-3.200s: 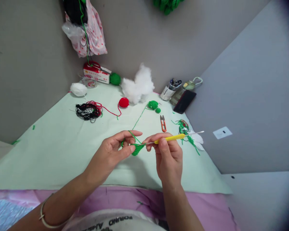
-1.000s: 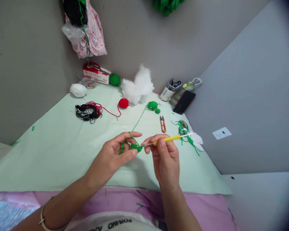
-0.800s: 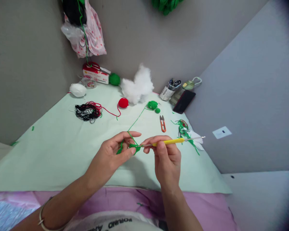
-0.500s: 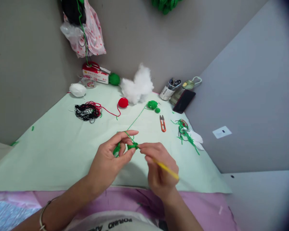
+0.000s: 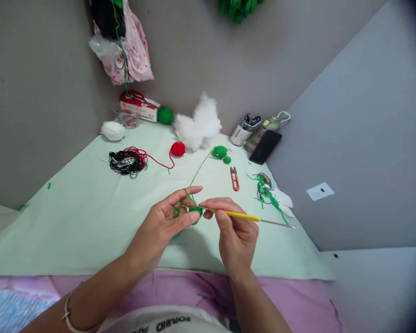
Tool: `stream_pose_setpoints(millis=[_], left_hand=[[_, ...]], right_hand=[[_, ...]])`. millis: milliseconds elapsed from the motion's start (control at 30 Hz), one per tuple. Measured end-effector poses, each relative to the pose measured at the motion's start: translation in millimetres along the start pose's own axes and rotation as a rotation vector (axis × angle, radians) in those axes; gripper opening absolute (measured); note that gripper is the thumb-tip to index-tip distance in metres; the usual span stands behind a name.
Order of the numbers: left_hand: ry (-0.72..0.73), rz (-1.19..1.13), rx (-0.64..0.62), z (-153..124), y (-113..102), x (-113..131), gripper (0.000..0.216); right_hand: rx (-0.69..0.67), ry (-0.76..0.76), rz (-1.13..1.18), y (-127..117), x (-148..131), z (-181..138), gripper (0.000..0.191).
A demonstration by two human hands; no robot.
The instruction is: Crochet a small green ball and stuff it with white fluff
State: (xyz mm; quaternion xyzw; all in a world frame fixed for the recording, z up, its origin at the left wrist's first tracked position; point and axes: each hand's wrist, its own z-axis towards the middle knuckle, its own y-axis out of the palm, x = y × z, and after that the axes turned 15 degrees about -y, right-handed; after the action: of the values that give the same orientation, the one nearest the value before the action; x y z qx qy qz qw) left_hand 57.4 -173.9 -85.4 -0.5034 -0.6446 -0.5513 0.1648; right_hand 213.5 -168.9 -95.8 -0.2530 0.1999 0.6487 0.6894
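My left hand (image 5: 168,217) pinches a small piece of green crochet work (image 5: 196,213) between thumb and fingers, with green yarn looped over the raised index finger. From that finger the strand runs up to a green yarn ball (image 5: 219,152) on the table. My right hand (image 5: 236,231) grips a crochet hook (image 5: 242,215) by its yellow handle. The hook lies nearly level, its left end at the green work and its bare metal end pointing right. The exact stitch at the hook's tip is too small to make out.
Thread snips (image 5: 235,179) lie right of the yarn ball. White stuffing (image 5: 199,122), a red yarn ball (image 5: 178,149) and tangled black yarn (image 5: 126,162) are farther back. A phone (image 5: 265,146) leans near a pen cup (image 5: 242,132). Green scraps (image 5: 268,192) lie at the right edge.
The crochet hook has swung from slanting down to the right to almost level, and its right metal end now shows clearly. My left hand has shifted slightly right with the green work.
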Motion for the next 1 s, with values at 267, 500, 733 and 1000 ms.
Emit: stream_pose_setpoints(millis=[267, 500, 733, 1000], left_hand=[[-0.221, -0.239, -0.128, 5.8, -7.5, -1.4, 0.032], [-0.054, 0.006, -0.053, 1.5, -7.1, -2.6, 0.036], [-0.013, 0.196, -0.060, -0.9, -14.7, -3.5, 0.035], [0.041, 0.248, 0.026, -2.7, -13.9, 0.5, 0.029]], right_hand=[[-0.059, -0.217, -0.268, -6.6, -0.6, -6.2, 0.034], [0.043, 0.098, 0.122, -3.0, 1.3, -1.2, 0.018], [0.133, 0.320, 0.306, -7.6, 5.8, -0.4, 0.018], [0.048, 0.266, 0.262, -12.7, 4.5, 4.7, 0.023]])
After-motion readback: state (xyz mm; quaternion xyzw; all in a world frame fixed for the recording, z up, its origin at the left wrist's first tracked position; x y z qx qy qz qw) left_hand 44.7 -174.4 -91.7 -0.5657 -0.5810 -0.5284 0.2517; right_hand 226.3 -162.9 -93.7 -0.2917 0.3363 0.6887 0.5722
